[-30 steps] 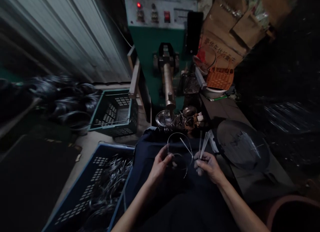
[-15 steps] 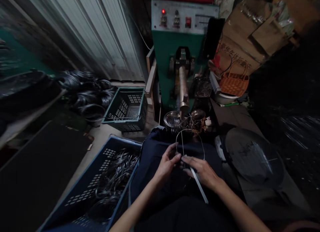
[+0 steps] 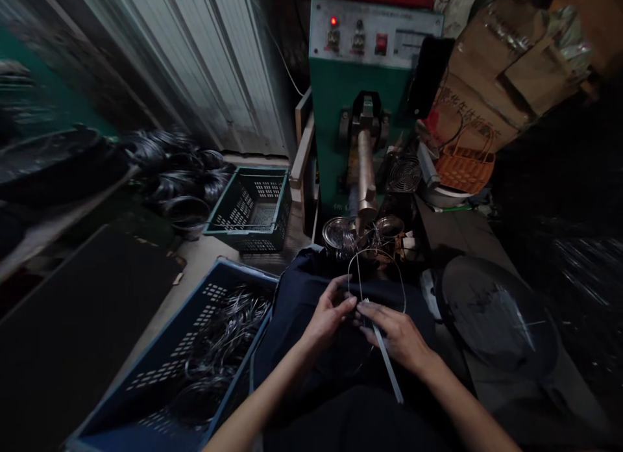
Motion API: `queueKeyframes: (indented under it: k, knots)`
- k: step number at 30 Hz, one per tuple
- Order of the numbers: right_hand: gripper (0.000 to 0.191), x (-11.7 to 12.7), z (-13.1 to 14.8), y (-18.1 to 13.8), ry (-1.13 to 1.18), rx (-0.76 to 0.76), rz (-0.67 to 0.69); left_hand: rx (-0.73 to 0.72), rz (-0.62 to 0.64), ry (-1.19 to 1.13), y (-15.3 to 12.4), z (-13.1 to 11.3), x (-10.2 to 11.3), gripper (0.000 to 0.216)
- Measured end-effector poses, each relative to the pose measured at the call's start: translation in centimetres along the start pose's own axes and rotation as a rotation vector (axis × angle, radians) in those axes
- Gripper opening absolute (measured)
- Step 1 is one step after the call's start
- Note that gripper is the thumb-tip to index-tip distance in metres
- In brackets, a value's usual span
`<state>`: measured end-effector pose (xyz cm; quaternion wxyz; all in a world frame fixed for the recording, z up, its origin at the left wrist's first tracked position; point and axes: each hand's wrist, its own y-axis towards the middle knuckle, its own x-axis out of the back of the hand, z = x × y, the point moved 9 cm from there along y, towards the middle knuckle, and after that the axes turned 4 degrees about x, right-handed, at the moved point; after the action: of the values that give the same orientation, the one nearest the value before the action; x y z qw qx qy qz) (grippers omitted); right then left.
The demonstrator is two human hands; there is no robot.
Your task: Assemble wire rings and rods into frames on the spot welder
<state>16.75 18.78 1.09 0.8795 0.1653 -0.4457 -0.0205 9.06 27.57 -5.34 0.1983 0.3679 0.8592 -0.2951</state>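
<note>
Presently held: a thin wire loop (image 3: 403,293) and a straight metal strip (image 3: 387,364), both meeting between the hands over a lap covered in dark cloth (image 3: 311,315).
Grip: the right hand (image 3: 394,335) pinches the strip's upper end against the wire; the left hand (image 3: 331,317) curls beside that join, though whether it closes on the wire cannot be told.
Risk: a loosened pinch could let the strip slip free, and the springy wire could whip out of shape.
Snag point: the loop's far end sits just beside metal bowls (image 3: 338,234) holding wire, where it could catch.
Direction: the loop's long axis points away toward a green machine (image 3: 341,114); the strip slants down toward the person's body, to the right.
Nearby: a blue crate (image 3: 180,354) of bent wire lies left of the lap.
</note>
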Motion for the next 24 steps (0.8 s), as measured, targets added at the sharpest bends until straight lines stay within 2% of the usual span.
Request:
queueKeyframes:
  k: [8, 24]
  knots:
    - [0.044, 0.6, -0.1, 0.8, -0.024, -0.02, 0.017, -0.015, 0.0, -0.019, 0.6, -0.6, 0.2, 0.06]
    - [0.036, 1.4, 0.0, 1.5, -0.086, -0.009, -0.051, -0.014, -0.016, -0.02, 1.4, -0.9, 0.1, 0.055]
